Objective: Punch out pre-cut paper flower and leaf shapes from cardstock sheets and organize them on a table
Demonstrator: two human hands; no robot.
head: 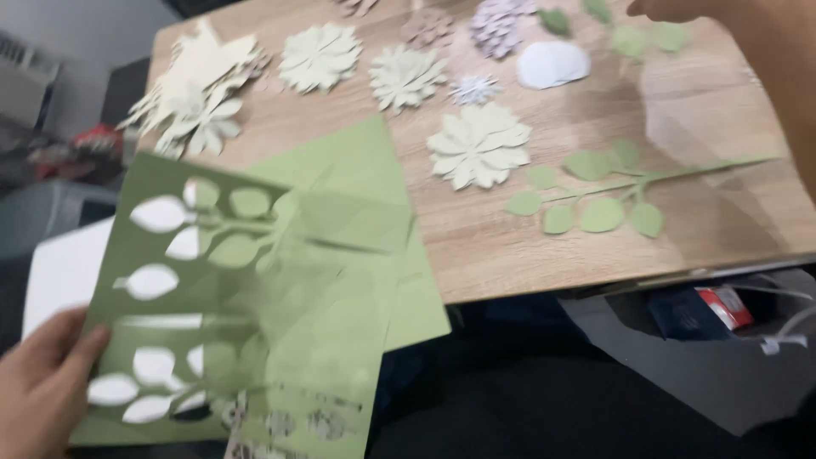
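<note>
My left hand (38,387) at the lower left grips the edge of a green paper sheet (238,306) with leaf-shaped holes cut out of it; the sheet hangs over the table's front edge. More green sheets (357,170) lie under it on the wooden table (705,110). My right hand (671,8) reaches to the far right top, mostly out of view, near small green paper leaves (646,38). Whether it holds anything is hidden. A cut-out green leafy branch (603,191) lies on the table to the right.
Cream paper flowers (480,144) (319,55) (406,76), a stack of cream cutouts (200,89), a lilac flower (497,24) and a white paper disc (552,65) cover the table's far half. A grey bag (680,357) sits below the table's front right.
</note>
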